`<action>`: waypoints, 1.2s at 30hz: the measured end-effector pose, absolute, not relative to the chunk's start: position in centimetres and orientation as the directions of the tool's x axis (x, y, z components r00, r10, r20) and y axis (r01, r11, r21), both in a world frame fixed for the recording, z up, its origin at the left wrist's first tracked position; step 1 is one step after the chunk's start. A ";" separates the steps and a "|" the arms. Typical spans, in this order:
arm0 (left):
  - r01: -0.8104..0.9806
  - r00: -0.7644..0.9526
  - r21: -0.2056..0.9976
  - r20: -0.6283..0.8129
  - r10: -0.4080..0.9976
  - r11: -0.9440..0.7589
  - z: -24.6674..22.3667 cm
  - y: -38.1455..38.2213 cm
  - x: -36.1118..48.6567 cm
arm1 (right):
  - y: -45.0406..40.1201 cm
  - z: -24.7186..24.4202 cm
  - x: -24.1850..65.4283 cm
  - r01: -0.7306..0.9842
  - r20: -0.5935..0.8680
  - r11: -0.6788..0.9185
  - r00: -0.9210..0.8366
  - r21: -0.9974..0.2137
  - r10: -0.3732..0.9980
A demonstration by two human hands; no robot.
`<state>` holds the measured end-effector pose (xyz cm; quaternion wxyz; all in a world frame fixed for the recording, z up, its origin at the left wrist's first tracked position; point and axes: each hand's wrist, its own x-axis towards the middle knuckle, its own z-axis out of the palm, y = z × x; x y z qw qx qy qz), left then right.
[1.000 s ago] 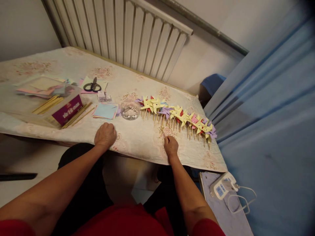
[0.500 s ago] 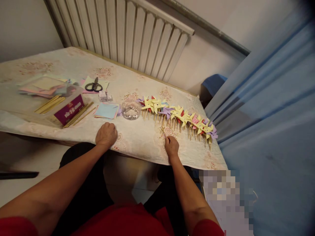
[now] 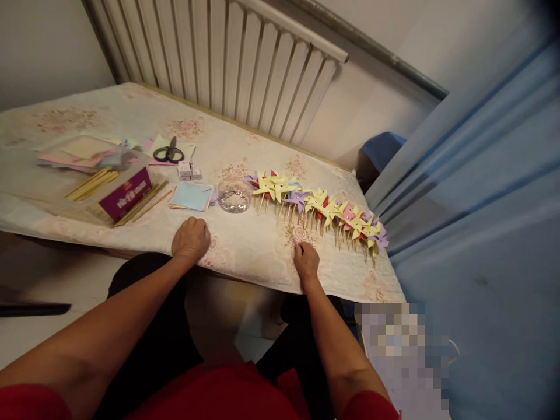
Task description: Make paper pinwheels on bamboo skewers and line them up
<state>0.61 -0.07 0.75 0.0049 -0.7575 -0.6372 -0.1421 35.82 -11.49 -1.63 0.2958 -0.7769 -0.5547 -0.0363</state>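
Pinwheels (image 3: pixel 321 207) line the tabletop (image 3: pixel 258 251) toward its right edge; left hand (image 3: pixel 191 239) and right hand (image 3: pixel 307 260) curl closed by the front edge, any contents hidden.

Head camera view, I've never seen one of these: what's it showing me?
There's no robot here. A camera worn on someone's head looks forward and down at their own bare arms. The left hand and right hand rest closed on a flowered tablecloth; I see nothing held in either. Beyond them are colorful pinwheels, a round clear container of small shiny pieces, and square papers. Further left lie scissors and a purple-labeled box with thin sticks.
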 end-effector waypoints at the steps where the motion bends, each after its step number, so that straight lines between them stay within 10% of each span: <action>1: 0.966 0.151 0.172 0.225 0.962 -0.192 0.7 0.0 0.6 | -11.5 -1.6 35.8 0.882 0.383 -0.211 0.383 -0.421 0.840; 36: 0.974 0.154 0.131 0.227 0.962 -0.187 0.8 0.1 0.6 | -11.3 -2.2 36.3 0.879 0.394 -0.201 0.385 -0.433 0.835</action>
